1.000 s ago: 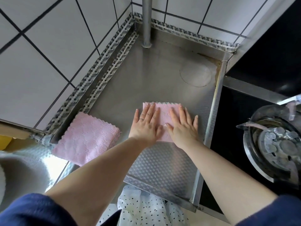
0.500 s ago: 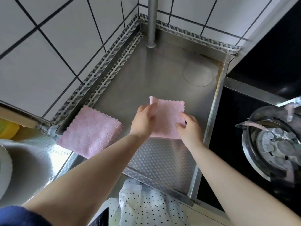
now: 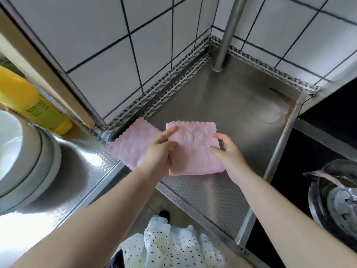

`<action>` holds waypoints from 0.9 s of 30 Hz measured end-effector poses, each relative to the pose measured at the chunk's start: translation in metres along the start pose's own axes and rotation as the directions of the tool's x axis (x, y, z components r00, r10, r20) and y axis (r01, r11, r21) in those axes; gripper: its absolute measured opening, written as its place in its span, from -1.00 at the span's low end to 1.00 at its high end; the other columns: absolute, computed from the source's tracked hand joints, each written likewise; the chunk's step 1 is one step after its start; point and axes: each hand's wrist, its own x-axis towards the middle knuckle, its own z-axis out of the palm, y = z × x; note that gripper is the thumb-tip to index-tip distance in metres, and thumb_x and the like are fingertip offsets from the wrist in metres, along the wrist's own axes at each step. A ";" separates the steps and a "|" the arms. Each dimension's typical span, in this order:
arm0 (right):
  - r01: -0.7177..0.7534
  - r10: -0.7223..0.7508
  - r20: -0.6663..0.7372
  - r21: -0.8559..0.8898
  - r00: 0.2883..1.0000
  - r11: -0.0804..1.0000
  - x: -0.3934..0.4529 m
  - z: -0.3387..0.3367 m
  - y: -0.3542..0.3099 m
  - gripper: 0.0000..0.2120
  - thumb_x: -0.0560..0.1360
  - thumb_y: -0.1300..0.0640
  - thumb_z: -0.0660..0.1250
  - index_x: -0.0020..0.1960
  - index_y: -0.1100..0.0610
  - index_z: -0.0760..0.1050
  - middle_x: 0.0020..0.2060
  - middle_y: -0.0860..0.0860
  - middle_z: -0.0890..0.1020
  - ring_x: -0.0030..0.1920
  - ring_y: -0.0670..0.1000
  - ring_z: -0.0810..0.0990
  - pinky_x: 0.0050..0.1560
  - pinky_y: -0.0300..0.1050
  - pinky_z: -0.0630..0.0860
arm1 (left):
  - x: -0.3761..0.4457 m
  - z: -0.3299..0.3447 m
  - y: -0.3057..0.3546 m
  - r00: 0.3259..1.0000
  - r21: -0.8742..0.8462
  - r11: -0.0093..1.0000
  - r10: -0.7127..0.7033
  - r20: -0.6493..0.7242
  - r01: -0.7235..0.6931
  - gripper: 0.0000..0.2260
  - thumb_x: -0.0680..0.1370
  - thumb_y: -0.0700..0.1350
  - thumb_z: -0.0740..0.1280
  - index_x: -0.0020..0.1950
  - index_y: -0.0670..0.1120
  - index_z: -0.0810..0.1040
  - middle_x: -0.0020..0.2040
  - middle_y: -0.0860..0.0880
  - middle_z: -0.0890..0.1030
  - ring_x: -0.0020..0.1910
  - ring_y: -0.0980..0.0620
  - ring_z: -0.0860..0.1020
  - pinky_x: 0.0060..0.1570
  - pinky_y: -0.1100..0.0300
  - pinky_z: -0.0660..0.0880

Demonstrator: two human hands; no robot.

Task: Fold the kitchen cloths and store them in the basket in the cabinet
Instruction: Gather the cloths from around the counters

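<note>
- Head view: the left hand (image 3: 161,151) grips the left edge of a folded pink cloth (image 3: 195,149), thumb on top and fingers curled under it.
- The right hand (image 3: 225,151) is at the cloth's right side with fingers loosely bent; its fingertips (image 3: 211,148) touch the fabric, but whether they pinch it I cannot tell.
- The folded pink cloth is held over the middle of the steel counter (image 3: 228,105), its scalloped edge pointing toward the tiled wall (image 3: 100,55); whether its near edge rests on the metal is unclear.
- A second pink cloth (image 3: 131,146) lies folded on the counter just left of the first, partly hidden behind the left hand, near the corner of the counter's raised rim.
- A steel pole (image 3: 226,33) stands upright at the far corner of the counter.
- A yellow bottle (image 3: 29,105) lies tilted at the left, beside a stack of bowls (image 3: 25,163).
- A pot (image 3: 336,198) sits on the black stove at the right.
- Polka-dot fabric (image 3: 173,246) shows at the bottom edge.
</note>
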 end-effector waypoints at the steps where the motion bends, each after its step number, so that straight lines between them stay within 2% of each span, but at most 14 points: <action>1: 0.031 -0.029 0.076 -0.017 0.997 0.999 0.000 0.009 -0.006 -0.65 0.47 0.28 0.33 0.00 -0.19 0.50 0.05 -0.26 0.52 0.08 -0.30 0.44 -0.01 -0.43 0.36 | -0.005 -0.011 0.004 1.000 -0.058 0.998 -0.015 -0.017 0.014 -0.56 0.50 -0.41 0.16 0.10 0.05 0.63 -0.06 0.00 0.50 -0.08 0.04 0.43 -0.02 0.14 0.33; 4: 0.112 -0.100 0.177 -0.059 0.979 0.992 0.006 0.039 -0.027 -0.62 0.48 0.34 0.28 -0.03 -0.18 0.55 0.04 -0.33 0.54 0.09 -0.38 0.43 0.03 -0.60 0.31 | -0.018 -0.038 0.017 0.998 -0.178 0.984 -0.032 -0.054 0.022 -0.57 0.52 -0.39 0.17 0.17 0.07 0.57 0.15 -0.01 0.51 0.15 0.02 0.49 0.16 0.06 0.42; 7: 0.187 -0.155 0.232 -0.122 0.960 0.975 0.021 0.076 -0.050 -0.65 0.47 0.38 0.26 -0.02 -0.06 0.58 0.00 -0.19 0.59 0.03 -0.29 0.48 -0.02 -0.65 0.28 | -0.028 -0.067 0.028 0.989 -0.171 0.984 0.016 -0.149 -0.042 -0.58 0.52 -0.38 0.21 0.25 0.04 0.53 0.22 -0.01 0.50 0.18 0.03 0.48 0.12 0.04 0.45; 9: 0.232 -0.172 0.311 -0.167 0.935 0.958 0.031 0.097 -0.060 -0.66 0.47 0.40 0.25 0.04 0.01 0.58 -0.03 -0.15 0.59 -0.02 -0.32 0.48 -0.07 -0.66 0.28 | -0.033 -0.085 0.031 0.971 -0.125 0.990 0.040 -0.237 -0.072 -0.58 0.51 -0.37 0.23 0.29 -0.02 0.52 0.24 0.00 0.52 0.17 0.02 0.51 0.12 0.02 0.48; 12: 0.262 -0.155 0.396 -0.234 0.905 0.936 0.046 0.119 -0.063 -0.67 0.48 0.43 0.23 0.10 0.11 0.59 -0.08 -0.16 0.55 -0.12 -0.44 0.43 -0.17 -0.67 0.28 | -0.036 -0.105 0.033 0.943 -0.084 0.996 0.010 -0.332 -0.040 -0.63 0.51 -0.35 0.25 0.22 -0.01 0.57 0.16 0.01 0.58 -0.01 0.06 0.56 -0.06 0.16 0.56; 16: 0.249 -0.085 0.442 -0.328 0.893 0.911 0.061 0.138 -0.057 -0.67 0.48 0.43 0.20 0.12 0.15 0.58 -0.08 -0.12 0.55 -0.14 -0.44 0.42 -0.23 -0.68 0.28 | -0.030 -0.120 0.035 0.934 -0.083 0.995 -0.081 -0.348 0.055 -0.67 0.53 -0.32 0.25 0.21 -0.01 0.58 0.00 0.00 0.60 -0.08 0.04 0.47 -0.17 0.22 0.52; 18: 0.238 -0.069 0.435 -0.348 0.898 0.907 0.063 0.141 -0.052 -0.67 0.48 0.43 0.20 0.11 0.15 0.58 -0.06 -0.10 0.56 -0.14 -0.43 0.42 -0.24 -0.68 0.28 | -0.028 -0.123 0.035 0.929 -0.042 0.997 -0.076 -0.362 0.065 -0.69 0.53 -0.31 0.26 0.18 -0.02 0.59 0.02 0.00 0.60 -0.08 0.05 0.49 -0.14 0.22 0.52; 20: 0.235 -0.062 0.427 -0.367 0.902 0.900 0.065 0.142 -0.049 -0.67 0.47 0.43 0.21 0.11 0.16 0.58 -0.06 -0.09 0.56 -0.14 -0.41 0.44 -0.23 -0.67 0.29 | -0.026 -0.125 0.035 0.927 0.007 0.998 -0.057 -0.371 0.064 -0.72 0.54 -0.30 0.26 0.13 0.00 0.61 0.10 -0.01 0.60 -0.05 0.07 0.55 -0.04 0.20 0.54; 23: 0.265 -0.073 0.429 -0.408 0.901 0.874 0.065 0.143 -0.045 -0.67 0.46 0.43 0.22 0.12 0.16 0.58 -0.02 -0.06 0.55 -0.18 -0.40 0.46 -0.22 -0.67 0.29 | -0.024 -0.128 0.033 0.924 0.087 0.994 -0.024 -0.382 0.061 -0.78 0.55 -0.25 0.28 0.08 0.02 0.61 0.10 -0.01 0.60 0.04 0.05 0.57 0.12 0.11 0.53; 25: 0.304 -0.114 0.405 -0.443 0.907 0.844 0.066 0.143 -0.043 -0.67 0.44 0.38 0.28 0.13 0.12 0.57 0.04 -0.02 0.49 -0.16 -0.29 0.48 -0.17 -0.58 0.31 | -0.025 -0.131 0.031 0.915 0.078 0.995 -0.021 -0.404 0.057 -0.89 0.54 -0.20 0.33 -0.01 -0.03 0.60 0.00 -0.02 0.61 -0.01 0.02 0.57 0.09 0.09 0.52; 26: 0.305 -0.130 0.376 -0.454 0.917 0.837 0.068 0.143 -0.042 -0.69 0.43 0.33 0.33 0.13 0.09 0.55 0.06 0.01 0.49 -0.11 -0.19 0.49 -0.10 -0.48 0.33 | -0.026 -0.130 0.029 0.910 0.027 0.998 -0.036 -0.412 0.052 -0.97 0.53 -0.18 0.35 -0.10 -0.06 0.56 -0.11 -0.03 0.58 -0.13 0.00 0.54 -0.02 0.11 0.50; 27: 0.281 -0.129 0.337 -0.452 0.932 0.847 0.069 0.143 -0.041 -0.70 0.42 0.28 0.37 0.13 0.07 0.53 0.07 0.04 0.51 -0.07 -0.10 0.50 -0.05 -0.36 0.35 | -0.028 -0.129 0.026 0.906 -0.043 0.997 -0.074 -0.417 0.062 -0.91 0.51 -0.15 0.38 -0.17 -0.08 0.50 -0.21 -0.04 0.50 -0.24 0.00 0.46 -0.13 0.13 0.43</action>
